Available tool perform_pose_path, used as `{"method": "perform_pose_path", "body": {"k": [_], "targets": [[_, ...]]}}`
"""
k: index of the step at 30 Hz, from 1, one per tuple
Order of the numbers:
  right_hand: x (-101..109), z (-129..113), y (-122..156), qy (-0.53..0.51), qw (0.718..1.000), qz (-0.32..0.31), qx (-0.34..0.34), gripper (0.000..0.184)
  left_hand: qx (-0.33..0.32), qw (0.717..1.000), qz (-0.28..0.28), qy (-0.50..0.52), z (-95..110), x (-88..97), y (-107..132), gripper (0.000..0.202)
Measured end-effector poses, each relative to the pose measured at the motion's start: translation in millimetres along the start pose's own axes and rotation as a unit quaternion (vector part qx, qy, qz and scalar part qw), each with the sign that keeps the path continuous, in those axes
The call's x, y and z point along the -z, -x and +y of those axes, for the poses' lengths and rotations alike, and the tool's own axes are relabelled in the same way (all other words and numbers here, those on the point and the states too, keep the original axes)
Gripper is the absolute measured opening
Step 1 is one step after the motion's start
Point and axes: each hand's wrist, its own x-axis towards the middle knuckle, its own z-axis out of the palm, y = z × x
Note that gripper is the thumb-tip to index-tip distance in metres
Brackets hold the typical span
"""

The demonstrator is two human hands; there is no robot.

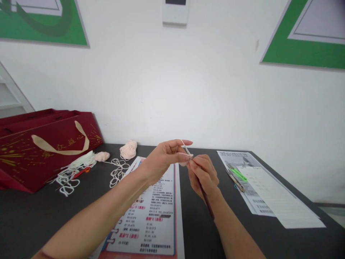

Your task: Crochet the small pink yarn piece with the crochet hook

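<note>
Right hand [203, 174] clasps a slim dark tool [206, 198], its far end at the small pale yarn piece [183, 163] that the left hand [168, 153] pinches above the desk [199, 230]. Little seems worked; 2 pink yarn balls [128, 149] lie unused beyond.

Pale yarn piece [183, 164], apparently part-hidden.

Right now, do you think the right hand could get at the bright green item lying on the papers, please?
Probably yes: the bright green item lies uncovered on the papers and nothing seems to block the right hand, though that hand grips a dark tool.
</note>
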Motion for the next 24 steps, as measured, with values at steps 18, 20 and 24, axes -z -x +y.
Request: {"method": "perform_pose_path", "body": {"k": [18, 20, 24], "targets": [[7, -16, -23, -0.282, 0.883, 0.044, -0.374, 0.01, -0.112, 0.964, 0.091, -0.223, 4, 14.8, -5, 0.01], [12, -16, -20, -0.212, 0.926, -0.003, -0.312, 0.013, -0.107, 0.964, 0.082, -0.227, 6, 14.9, -3, 0.01], [14, -14, -22, -0.282, 0.896, 0.022, -0.342, 0.013, -0.082, 0.969, 0.063, -0.226, 7, 15.9, -1, 0.013]]}}
